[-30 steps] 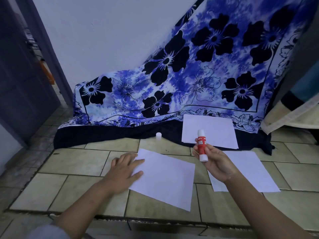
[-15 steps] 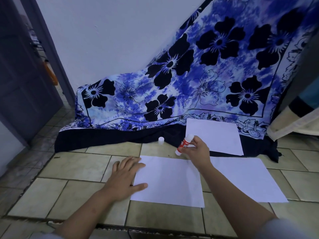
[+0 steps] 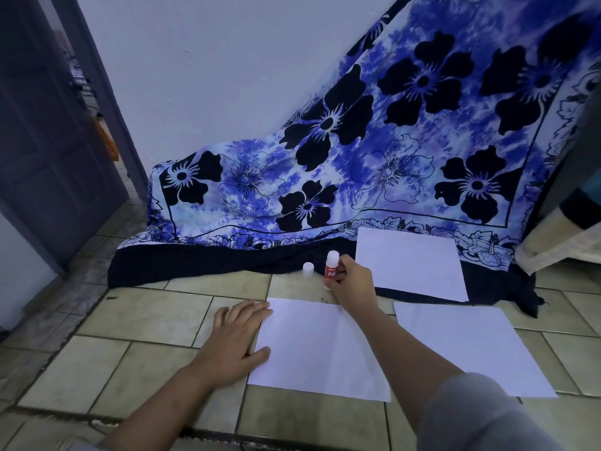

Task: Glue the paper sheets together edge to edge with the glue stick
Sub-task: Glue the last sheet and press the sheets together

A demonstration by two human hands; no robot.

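Three white paper sheets lie on the tiled floor. The nearest sheet [image 3: 320, 349] is in front of me, and my left hand [image 3: 235, 345] rests flat on its left edge. A second sheet [image 3: 471, 348] lies to its right with a gap between them. The third sheet [image 3: 411, 266] lies farther back, partly on the dark cloth border. My right hand [image 3: 353, 283] grips the red and white glue stick [image 3: 331, 268], held upright just beyond the near sheet's far edge. The glue stick's white cap [image 3: 308, 269] stands on the floor just left of it.
A blue floral cloth [image 3: 374, 164] drapes from the wall down onto the floor behind the sheets. A dark door [image 3: 48, 141] stands open at the left. Furniture with a pale fabric edge [image 3: 559, 249] is at the right. Green-beige tiles [image 3: 130, 353] surround the sheets.
My right hand carried the glue stick from above the near sheet's right side away to the floor by the cap, and stood it upright. The near sheet was straightened under my left hand.
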